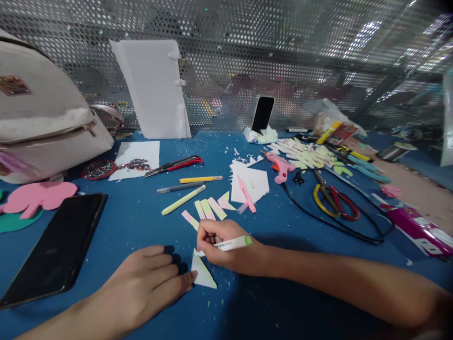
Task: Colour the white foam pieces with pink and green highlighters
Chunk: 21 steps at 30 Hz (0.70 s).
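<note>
My right hand [226, 245] is closed around a white acrylic marker [231, 243] with a light green end. Its tip meets the top corner of a small white four-sided piece [203, 274], which looks like paper or foam and has some green on its edge. My left hand [148, 283] lies palm down on the blue table, fingers loosely bent, one fingertip pressing the left edge of that piece. Just beyond my right hand lie several pink-and-yellow-green strips [207, 209]. Past them are a yellow-green marker [183, 199], a grey marker [180, 187] and an orange marker [201, 179].
A black phone [56, 250] and white backpack [46, 113] are at left. A utility knife [173, 165] lies ahead. A pink marker [247, 193] rests on white sheet pieces [260, 182]. At right are a pink glue gun [280, 167], its cord, pliers [332, 200] and cut strips [304, 153].
</note>
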Available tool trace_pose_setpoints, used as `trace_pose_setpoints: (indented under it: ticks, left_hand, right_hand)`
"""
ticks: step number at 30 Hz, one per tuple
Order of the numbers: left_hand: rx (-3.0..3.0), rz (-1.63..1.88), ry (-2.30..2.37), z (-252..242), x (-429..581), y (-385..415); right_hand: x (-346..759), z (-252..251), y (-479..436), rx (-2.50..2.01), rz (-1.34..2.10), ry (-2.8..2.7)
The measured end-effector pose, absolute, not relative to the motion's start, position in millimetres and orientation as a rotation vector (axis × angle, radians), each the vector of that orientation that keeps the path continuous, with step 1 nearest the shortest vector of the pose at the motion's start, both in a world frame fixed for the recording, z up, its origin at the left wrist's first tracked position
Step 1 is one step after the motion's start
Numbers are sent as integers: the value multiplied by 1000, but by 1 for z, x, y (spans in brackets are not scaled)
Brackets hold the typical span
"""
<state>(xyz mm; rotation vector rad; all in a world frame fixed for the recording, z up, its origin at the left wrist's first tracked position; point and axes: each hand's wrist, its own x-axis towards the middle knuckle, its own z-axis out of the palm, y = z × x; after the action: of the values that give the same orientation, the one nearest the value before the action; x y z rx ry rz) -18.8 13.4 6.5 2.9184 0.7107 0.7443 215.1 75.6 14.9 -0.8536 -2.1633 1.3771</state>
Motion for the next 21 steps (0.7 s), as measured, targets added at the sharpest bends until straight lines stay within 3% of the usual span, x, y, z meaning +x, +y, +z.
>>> trace_pose_setpoints:
  ticks: [8,21]
  left_hand:
    - [2920,766,741,1,-20,12]
    - [2929,762,735,0,-22,13]
  right_hand:
    - [214,15,76,-856,1233,-2296]
    - [218,18,76,-680,1301,-2422]
